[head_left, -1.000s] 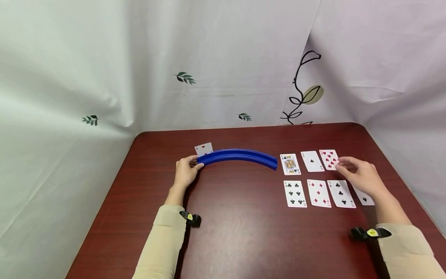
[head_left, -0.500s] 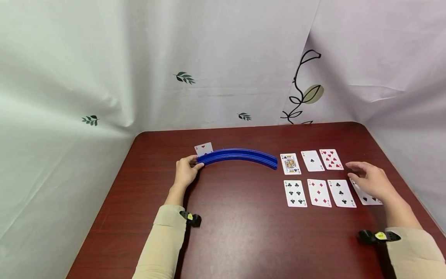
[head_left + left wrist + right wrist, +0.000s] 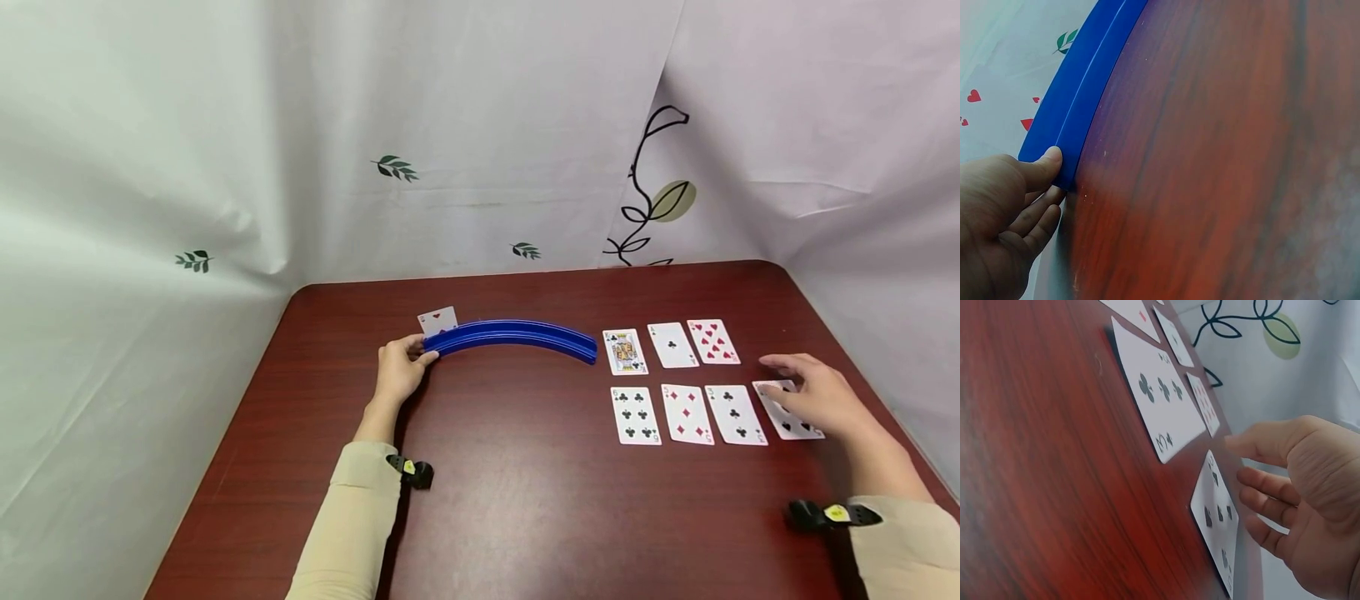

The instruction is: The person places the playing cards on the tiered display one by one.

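Note:
My left hand grips the left end of a blue curved playing card holder. In the left wrist view the thumb lies on top of the holder, with fingers below its end. A hearts card shows behind the holder, its lower part hidden. At the right, my right hand hovers beside and partly over a spades card, fingers loosely bent and holding nothing. The right wrist view has this spades card lying face up, just left of the fingers.
Face-up cards form two rows on the right: king of clubs, ace of clubs and a hearts card behind; six of clubs, five of diamonds and three of clubs in front. White curtains surround the table.
My right hand has drawn away from the hearts card in the back row, moving right and a little toward me, over the spades card. The left hand and holder have stayed put.

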Demonstrator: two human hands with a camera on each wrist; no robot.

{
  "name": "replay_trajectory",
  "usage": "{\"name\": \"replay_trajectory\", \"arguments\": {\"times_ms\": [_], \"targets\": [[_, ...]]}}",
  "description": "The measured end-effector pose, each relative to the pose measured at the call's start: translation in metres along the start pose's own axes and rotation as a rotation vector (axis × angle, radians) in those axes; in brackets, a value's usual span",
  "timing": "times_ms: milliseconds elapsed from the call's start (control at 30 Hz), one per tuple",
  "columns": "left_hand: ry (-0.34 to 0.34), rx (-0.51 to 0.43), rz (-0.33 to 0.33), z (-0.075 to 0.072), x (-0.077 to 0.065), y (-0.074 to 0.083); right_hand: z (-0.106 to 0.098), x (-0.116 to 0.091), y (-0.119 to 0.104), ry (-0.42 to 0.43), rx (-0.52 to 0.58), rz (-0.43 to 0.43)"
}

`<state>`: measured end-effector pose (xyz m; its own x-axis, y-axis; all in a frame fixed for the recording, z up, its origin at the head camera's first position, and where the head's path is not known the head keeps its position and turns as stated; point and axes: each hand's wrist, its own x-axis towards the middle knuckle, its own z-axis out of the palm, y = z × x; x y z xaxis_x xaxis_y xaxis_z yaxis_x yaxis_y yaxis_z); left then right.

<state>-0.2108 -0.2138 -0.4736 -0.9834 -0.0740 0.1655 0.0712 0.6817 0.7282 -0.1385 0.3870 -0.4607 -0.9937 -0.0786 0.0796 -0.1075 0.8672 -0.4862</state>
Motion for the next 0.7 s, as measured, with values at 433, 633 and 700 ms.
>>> {"name": "replay_trajectory", "arguments": {"times_ms": [433,633,700], "targets": [[0.011,-0.009,0.016,0.001,0.002,-0.001,-0.008,-0.006,0.018,-0.108,-0.028,-0.055],[0.008,-0.010,0.014,0.001,0.001,-0.002,-0.010,-0.007,0.024,-0.127,-0.013,-0.087],[0.008,-0.009,0.012,0.001,0.001,-0.002,-0.010,-0.008,0.025,-0.123,-0.020,-0.099]]}}
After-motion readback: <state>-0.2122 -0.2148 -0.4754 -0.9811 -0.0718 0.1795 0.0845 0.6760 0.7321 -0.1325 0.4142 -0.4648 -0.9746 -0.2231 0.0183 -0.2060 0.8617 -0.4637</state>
